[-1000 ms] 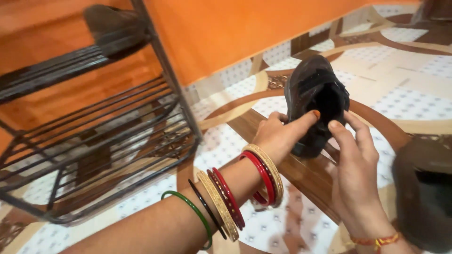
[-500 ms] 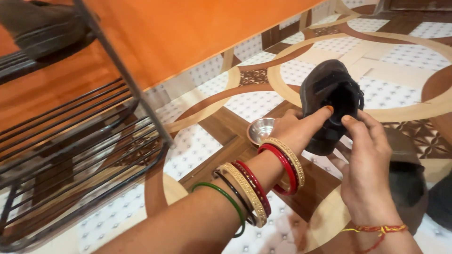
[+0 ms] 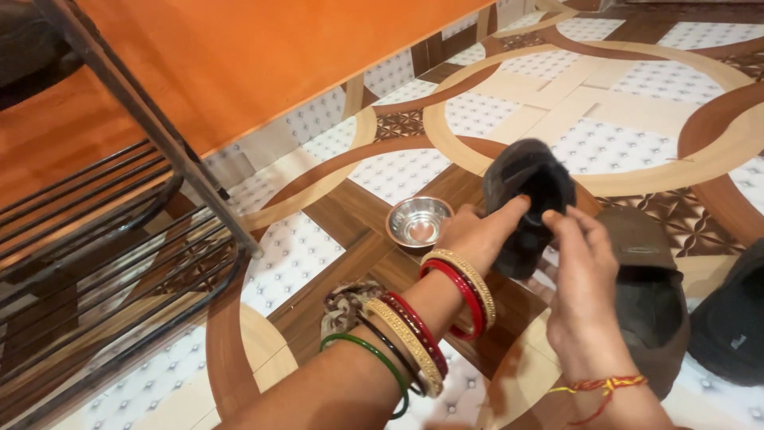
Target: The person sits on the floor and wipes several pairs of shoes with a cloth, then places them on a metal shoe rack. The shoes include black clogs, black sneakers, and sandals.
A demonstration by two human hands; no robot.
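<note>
A small black shoe [image 3: 521, 191] stands tilted above the patterned floor, its opening toward me. My left hand [image 3: 481, 231], several bangles on its wrist, grips the shoe's left side with the thumb at the opening's rim. From the right, my right hand [image 3: 581, 271], a red thread on its wrist, holds the same shoe with fingertips at the opening. A small steel bowl [image 3: 419, 222] sits on the floor just left of my left hand.
A dark metal shoe rack [image 3: 119, 231] stands at the left against an orange wall [image 3: 263, 56]. A brown shoe [image 3: 649, 287] lies on the floor right of my hands, and a black shoe [image 3: 732, 318] at the right edge. A crumpled patterned cloth [image 3: 346, 302] lies under my left forearm.
The view has swung right and down, so the rack has slid left and the bowl and cloth have come into sight. Both hands have kept hold of the black shoe.
</note>
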